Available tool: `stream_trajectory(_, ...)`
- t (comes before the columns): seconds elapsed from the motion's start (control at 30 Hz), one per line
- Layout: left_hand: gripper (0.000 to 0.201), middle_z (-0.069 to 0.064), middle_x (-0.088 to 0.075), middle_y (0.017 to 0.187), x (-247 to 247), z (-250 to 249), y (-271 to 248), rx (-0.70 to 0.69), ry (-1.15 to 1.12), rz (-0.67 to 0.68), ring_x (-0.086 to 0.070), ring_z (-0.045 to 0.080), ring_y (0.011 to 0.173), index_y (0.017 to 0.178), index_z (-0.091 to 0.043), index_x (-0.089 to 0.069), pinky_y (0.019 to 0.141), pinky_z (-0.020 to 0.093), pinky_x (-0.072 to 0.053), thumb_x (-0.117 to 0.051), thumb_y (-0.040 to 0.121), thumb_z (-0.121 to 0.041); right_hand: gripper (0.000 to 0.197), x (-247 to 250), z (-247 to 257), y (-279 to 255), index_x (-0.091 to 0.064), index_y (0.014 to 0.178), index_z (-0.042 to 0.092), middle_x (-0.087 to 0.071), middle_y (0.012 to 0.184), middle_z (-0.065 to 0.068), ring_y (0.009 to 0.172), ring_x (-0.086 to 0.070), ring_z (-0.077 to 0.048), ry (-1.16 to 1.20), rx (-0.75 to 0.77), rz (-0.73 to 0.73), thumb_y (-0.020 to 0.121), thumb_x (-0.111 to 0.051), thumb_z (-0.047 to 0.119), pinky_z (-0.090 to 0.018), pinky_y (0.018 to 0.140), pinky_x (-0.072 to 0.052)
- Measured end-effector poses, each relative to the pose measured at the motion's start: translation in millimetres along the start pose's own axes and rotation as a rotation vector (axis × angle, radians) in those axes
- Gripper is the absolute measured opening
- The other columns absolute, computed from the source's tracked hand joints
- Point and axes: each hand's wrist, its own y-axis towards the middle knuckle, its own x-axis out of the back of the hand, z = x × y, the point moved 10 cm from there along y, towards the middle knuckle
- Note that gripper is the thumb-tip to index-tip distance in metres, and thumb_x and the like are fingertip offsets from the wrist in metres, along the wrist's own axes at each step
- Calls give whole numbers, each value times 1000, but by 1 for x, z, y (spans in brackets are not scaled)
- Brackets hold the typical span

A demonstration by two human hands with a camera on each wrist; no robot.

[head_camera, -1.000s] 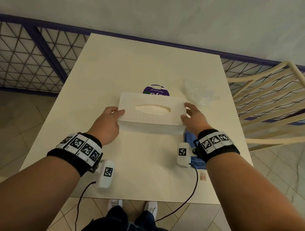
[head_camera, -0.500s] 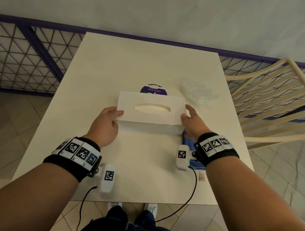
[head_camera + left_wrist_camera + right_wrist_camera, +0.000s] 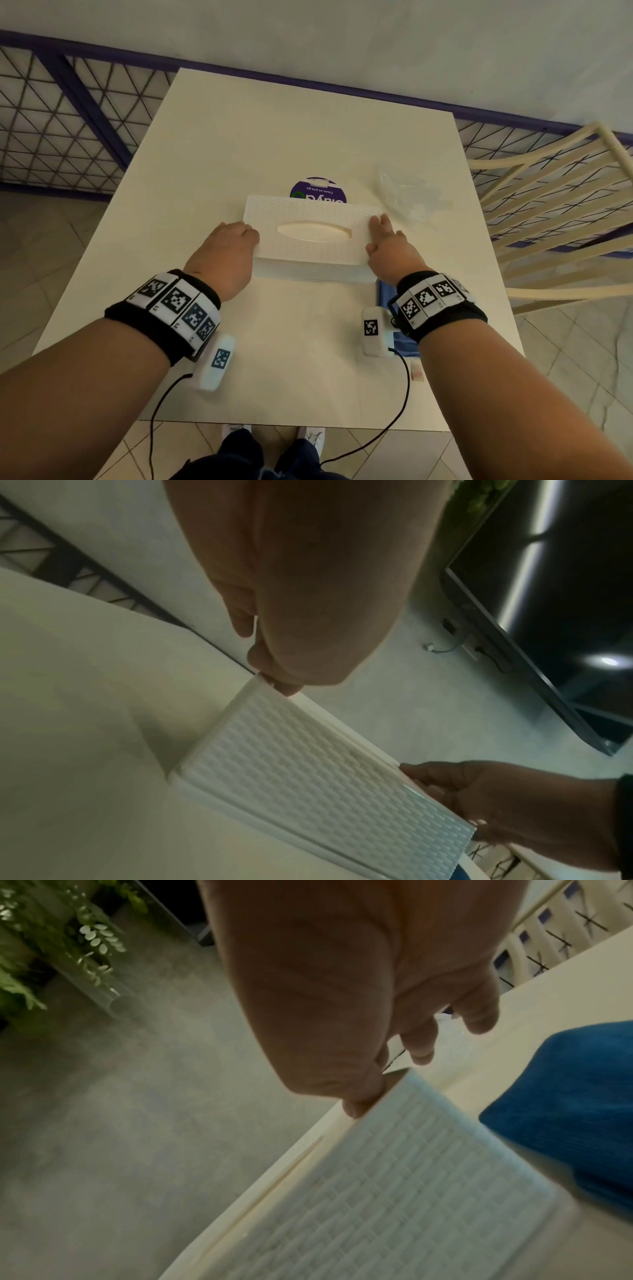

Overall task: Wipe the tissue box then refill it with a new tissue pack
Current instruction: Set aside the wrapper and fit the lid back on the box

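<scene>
A white textured tissue box (image 3: 308, 212) with an oval slot on top stands in the middle of the cream table (image 3: 274, 137). My left hand (image 3: 251, 236) grips its left end, fingers curled over the top edge; in the left wrist view the left hand (image 3: 274, 680) pinches the corner of the box (image 3: 308, 777). My right hand (image 3: 378, 233) holds the right end, thumb on the near top edge and fingers along the side. In the right wrist view the right hand (image 3: 377, 1085) has its thumb pressed on the rim of the box (image 3: 394, 1191).
A blue cloth (image 3: 387, 294) lies under my right wrist by the box's near right corner. A round purple-labelled pack (image 3: 317, 192) sits just behind the box. A crumpled clear plastic wrapper (image 3: 411, 198) lies at back right. A cream chair (image 3: 548, 205) stands right of the table.
Both hands slid a little farther along the box's ends. My left fingers now curl over the top left edge. The box has barely moved.
</scene>
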Motion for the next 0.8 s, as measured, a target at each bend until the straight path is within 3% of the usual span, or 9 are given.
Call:
stream_trajectory(0.1,39,9,-51,116,0,-4,4,32,23,51,-48,25,104,117,-5,-52,87,31,-42,-41,81,4,64,0,-5,2,-3,148,30,6,160,9,147,-6,-29,-50,-42,6,94,-35,15,-63,113,-14)
stream_trajectory(0.33,43,7,-49,120,2,-4,-1,37,5,41,-49,24,103,120,-7,-51,84,31,-44,-44,80,4,63,2,-8,0,-2,148,33,3,160,12,144,-20,-25,-32,-30,-36,95,-33,21,-67,111,-6)
stream_trajectory(0.43,43,6,-49,119,1,-1,-11,44,4,50,-50,24,102,120,-7,-52,85,32,-45,-43,79,5,63,-2,-2,-9,-3,149,30,1,161,8,145,-17,-26,-70,-18,-41,94,-35,21,-66,112,-6)
stream_trajectory(0.53,45,4,-48,122,-1,4,-26,53,-8,53,-51,23,101,120,-9,-52,85,33,-46,-42,79,6,57,-3,8,-23,-19,146,21,-7,160,-1,145,-15,-28,-152,-1,-99,92,-39,21,-66,112,-9)
stream_trajectory(0.6,47,3,-46,127,-1,5,-32,48,-22,51,-51,22,105,123,-10,-51,87,31,-45,-43,79,7,47,1,24,-32,-37,138,25,-9,159,-2,145,-8,-30,-148,34,-183,91,-42,25,-64,113,-8)
stream_trajectory(0.7,50,3,-43,133,-1,5,-34,57,-50,61,-50,23,112,126,-10,-50,94,32,-44,-42,80,7,34,-4,58,-36,-55,125,37,3,161,2,147,8,-28,-26,109,-192,93,-43,39,-59,114,2)
stream_trajectory(0.8,51,3,-42,135,1,4,-35,57,-61,63,-50,24,116,127,-11,-49,96,33,-44,-42,80,7,35,-19,80,-27,-61,116,36,13,160,-1,145,16,-32,-49,99,-126,92,-37,45,-60,114,6)
